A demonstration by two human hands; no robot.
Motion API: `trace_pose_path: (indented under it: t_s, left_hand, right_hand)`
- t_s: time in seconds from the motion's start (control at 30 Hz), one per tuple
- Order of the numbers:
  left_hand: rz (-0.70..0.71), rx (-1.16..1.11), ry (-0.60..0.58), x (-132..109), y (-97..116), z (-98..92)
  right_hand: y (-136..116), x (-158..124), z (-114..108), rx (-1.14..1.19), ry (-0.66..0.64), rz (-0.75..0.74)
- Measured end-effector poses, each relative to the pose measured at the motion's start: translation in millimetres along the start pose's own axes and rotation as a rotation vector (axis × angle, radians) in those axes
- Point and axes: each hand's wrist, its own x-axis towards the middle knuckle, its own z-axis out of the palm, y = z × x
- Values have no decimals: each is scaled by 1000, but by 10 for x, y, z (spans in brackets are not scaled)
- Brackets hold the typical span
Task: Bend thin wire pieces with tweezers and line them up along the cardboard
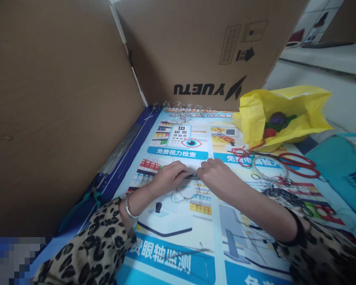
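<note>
Over the middle of the printed sheet, my left hand (174, 174) is closed in a pinch on a small bundle of thin dark wire (192, 175). My right hand (212, 171) sits close beside it, its fingers curled in on the other end of the wire. Loose, thin strands of the wire curve down below the hands over the sheet. The fingertips of the right hand are mostly hidden behind its knuckles.
Cardboard panels (178, 47) stand left and behind. A yellow bag (255, 118), red-handled scissors (299, 165), a pale wire coil (269, 168) and tangled dark wire (281, 198) lie right. Left are straight wires (118, 154) and teal-handled pliers (95, 194). Twisted wire pieces (184, 113) lie at the back.
</note>
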Motion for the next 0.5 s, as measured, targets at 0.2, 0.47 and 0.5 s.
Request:
trace_pose_path:
  t_s: [0.2,0.47,0.5]
  left_hand:
    - [-14,-15,-8,-2,2,-2]
    - [-45,-8,-11,6,18,-13]
    - [-45,-9,-16,7,21,-14]
  right_hand:
    - [-32,3,-78,-15,-47,15]
    - [-49,-16,-115,-31,-39,25]
    - [-50,-14,-108,-32,-38,25]
